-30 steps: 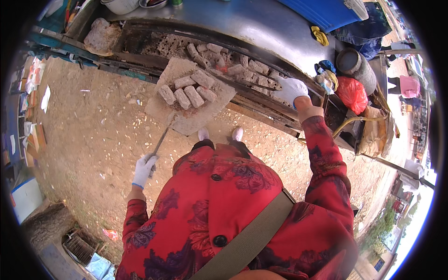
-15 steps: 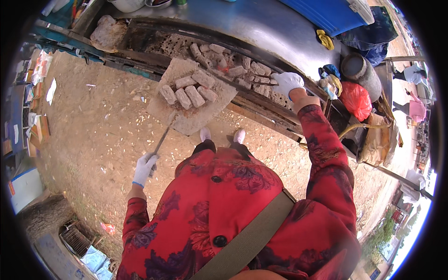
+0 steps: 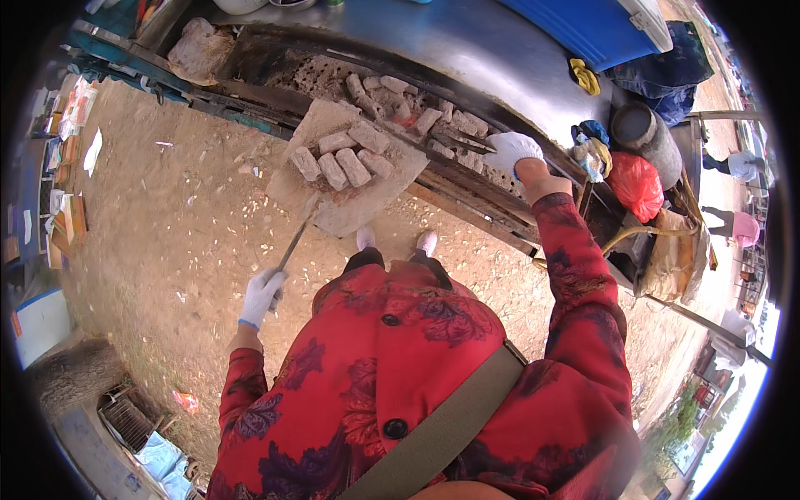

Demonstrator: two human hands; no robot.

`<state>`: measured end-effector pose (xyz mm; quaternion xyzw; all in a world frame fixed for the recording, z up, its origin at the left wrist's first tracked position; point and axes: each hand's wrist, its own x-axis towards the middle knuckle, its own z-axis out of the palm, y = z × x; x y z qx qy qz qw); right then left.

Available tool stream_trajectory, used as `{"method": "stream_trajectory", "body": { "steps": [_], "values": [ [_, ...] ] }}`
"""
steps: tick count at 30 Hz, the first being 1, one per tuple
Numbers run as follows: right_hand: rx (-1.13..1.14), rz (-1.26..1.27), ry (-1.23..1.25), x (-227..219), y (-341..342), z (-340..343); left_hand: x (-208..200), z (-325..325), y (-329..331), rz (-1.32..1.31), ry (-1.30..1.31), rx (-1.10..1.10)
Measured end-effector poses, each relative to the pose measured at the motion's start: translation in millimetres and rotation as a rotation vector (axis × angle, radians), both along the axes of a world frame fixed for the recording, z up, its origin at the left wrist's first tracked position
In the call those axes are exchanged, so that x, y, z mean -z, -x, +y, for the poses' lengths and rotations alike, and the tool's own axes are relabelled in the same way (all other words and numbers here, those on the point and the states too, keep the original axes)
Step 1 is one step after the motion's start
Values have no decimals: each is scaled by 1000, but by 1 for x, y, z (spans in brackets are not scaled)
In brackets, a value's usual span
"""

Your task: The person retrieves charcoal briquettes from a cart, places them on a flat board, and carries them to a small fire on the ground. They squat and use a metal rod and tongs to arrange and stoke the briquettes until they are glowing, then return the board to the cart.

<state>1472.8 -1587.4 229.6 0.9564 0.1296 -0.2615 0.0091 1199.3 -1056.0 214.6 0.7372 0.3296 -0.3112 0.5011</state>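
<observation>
My left hand [image 3: 262, 293], in a white glove, grips the handle of a flat metal shovel [image 3: 335, 218]. On its dusty blade lie several greyish charcoal briquettes [image 3: 352, 167], and the blade's far edge meets the near side of a long metal grill trough [image 3: 475, 185]. My right hand [image 3: 513, 153], also gloved in white, is closed on a pair of dark metal tongs [image 3: 468, 142]. The tongs reach left among the briquettes [image 3: 469, 123] in the trough, where a few glow orange. Whether a briquette sits between the tong tips I cannot tell.
Beyond the trough runs a metal counter [image 3: 400, 42] with a blue cooler box [image 3: 583, 29] and a yellow cloth [image 3: 585, 77]. To the right are a red plastic bag [image 3: 635, 181] and a grey metal canister [image 3: 658, 150]. A plastic-wrapped bundle [image 3: 200, 52] lies at the trough's left end.
The tongs have shifted slightly left among the briquettes, and one near the glow lies at a steeper angle. The loaded shovel stays at the trough's near side.
</observation>
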Motion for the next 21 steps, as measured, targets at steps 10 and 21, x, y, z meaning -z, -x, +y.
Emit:
{"method": "stream_trajectory", "body": {
  "steps": [10, 21],
  "values": [
    [92, 56, -290, -87, 35, 48, -4, 4, -1, 7, -2, 46],
    [-390, -165, -372, -71, -48, 187, 2, 17, -6, -20, 24, 80]
  ]
}}
